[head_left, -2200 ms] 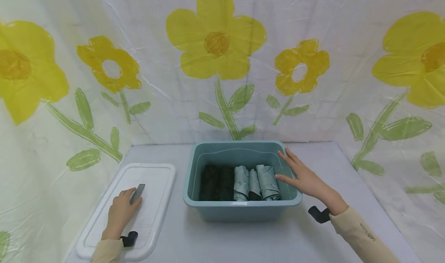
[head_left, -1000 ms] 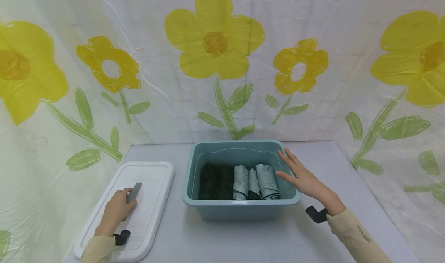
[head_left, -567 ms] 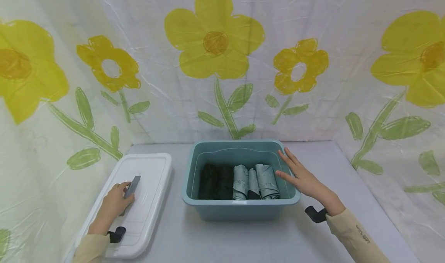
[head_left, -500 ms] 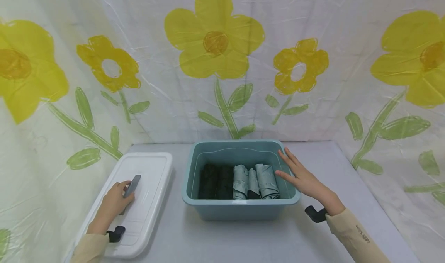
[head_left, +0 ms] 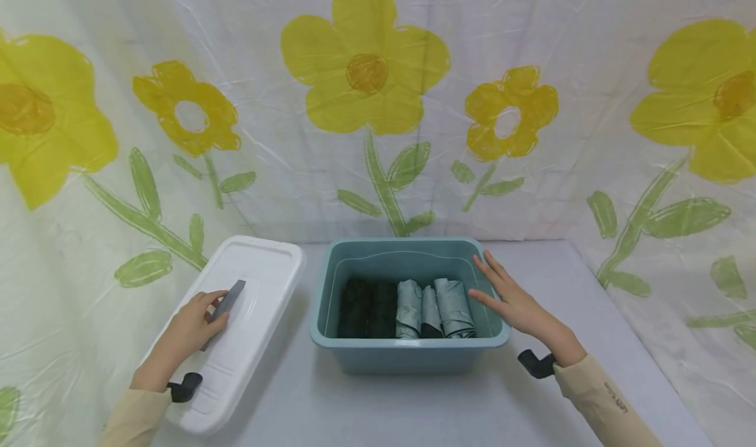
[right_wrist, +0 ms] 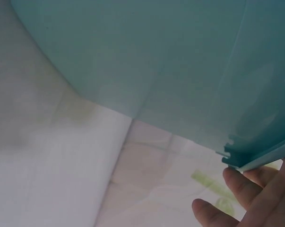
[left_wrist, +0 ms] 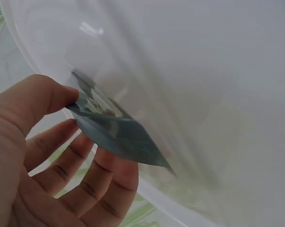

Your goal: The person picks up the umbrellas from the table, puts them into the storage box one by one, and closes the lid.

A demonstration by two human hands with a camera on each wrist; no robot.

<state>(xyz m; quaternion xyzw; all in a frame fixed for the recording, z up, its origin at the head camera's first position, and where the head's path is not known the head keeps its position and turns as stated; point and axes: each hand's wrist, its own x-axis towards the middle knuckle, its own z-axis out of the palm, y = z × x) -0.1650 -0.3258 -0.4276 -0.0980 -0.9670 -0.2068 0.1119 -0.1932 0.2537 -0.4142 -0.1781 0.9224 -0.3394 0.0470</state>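
Observation:
My left hand (head_left: 186,329) pinches the grey strip-like handle (head_left: 231,296) on the top of a white plastic lid (head_left: 266,263). The lid tilts, its right edge raised above the table. In the left wrist view, thumb and fingers grip the folded handle (left_wrist: 123,139) against the lid's smooth face (left_wrist: 218,85). A blue-green plastic tub (head_left: 407,360) stands at the middle. On its right rim lies my right hand (head_left: 522,310), fingers extended and spread. The right wrist view shows its fingertips (right_wrist: 241,184) under the tub's rim, beside the outer wall (right_wrist: 147,56).
Inside the tub, dark rolled bundles (head_left: 367,309) lie at the left and pale blue rolled bundles (head_left: 453,308) at the right. A white cloth covers the table (head_left: 378,414). Behind it hangs a curtain (head_left: 283,184) printed with yellow flowers.
The lid, first flat on the table, has risen and tilted in my left hand, its far end now higher. The right hand and the tub have stayed put.

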